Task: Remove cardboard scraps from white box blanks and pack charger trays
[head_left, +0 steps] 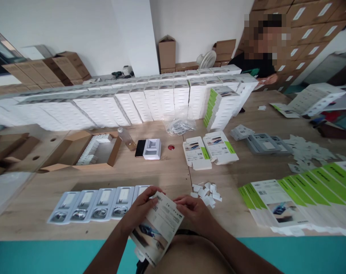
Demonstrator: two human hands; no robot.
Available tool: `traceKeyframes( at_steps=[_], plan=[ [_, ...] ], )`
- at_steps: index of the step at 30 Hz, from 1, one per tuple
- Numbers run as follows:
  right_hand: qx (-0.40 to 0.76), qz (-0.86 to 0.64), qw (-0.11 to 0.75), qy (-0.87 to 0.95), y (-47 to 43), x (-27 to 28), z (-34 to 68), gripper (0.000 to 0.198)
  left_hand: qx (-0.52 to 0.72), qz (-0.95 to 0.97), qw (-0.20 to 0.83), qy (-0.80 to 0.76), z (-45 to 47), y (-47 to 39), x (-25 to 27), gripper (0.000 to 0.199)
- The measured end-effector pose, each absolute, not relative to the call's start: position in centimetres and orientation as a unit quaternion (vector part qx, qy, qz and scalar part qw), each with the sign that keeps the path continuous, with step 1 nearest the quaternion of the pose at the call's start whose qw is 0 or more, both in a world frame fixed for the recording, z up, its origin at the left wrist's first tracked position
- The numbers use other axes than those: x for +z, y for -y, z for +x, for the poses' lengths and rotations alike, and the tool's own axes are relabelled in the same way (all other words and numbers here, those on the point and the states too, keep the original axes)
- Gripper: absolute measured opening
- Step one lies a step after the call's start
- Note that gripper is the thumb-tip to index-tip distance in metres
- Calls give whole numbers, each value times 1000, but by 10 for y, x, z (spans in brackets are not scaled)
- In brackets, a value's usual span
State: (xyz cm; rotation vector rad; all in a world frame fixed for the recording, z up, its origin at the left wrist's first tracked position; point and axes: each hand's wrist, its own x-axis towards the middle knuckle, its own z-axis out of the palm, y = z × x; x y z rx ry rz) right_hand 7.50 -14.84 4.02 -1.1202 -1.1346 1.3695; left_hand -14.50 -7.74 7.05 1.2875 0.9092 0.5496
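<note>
My left hand (141, 210) grips a white printed retail box (161, 224) by its side, the thumb on its face. The box is tilted in front of my body, with a picture of a device on it and a flap hanging at its lower end. At its upper right edge the fingers of my right hand (196, 214) are pinched together on the box. Left of it, a row of pale plastic trays (100, 203) holds coiled cables and white adapters. A pile of small white pieces (207, 194) lies just beyond my right hand.
Flat box sleeves (285, 207) overlap at the right. Two printed boxes (197, 152) lie mid-table, near a phone (140, 148) and a bottle (126, 139). An open carton (104, 164) holds white adapters. Stacked white boxes (153, 101) form a wall behind; a person (254, 68) is beyond.
</note>
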Motion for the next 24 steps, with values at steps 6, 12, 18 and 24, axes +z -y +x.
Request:
traceKeyframes(
  at_steps=[6, 12, 18, 24],
  plan=[
    [621, -427, 486, 443, 154, 48, 74, 25, 235, 581, 665, -407, -147, 72, 77, 33],
    [693, -387, 482, 371, 135, 60, 84, 35, 218, 596, 672, -381, -138, 52, 94, 30],
    [589, -441, 547, 400, 133, 70, 90, 37, 265, 574, 687, -358, -113, 33, 88, 30],
    [560, -466, 616, 300, 136, 64, 107, 38, 292, 590, 670, -343, -74, 30, 85, 31]
  ],
)
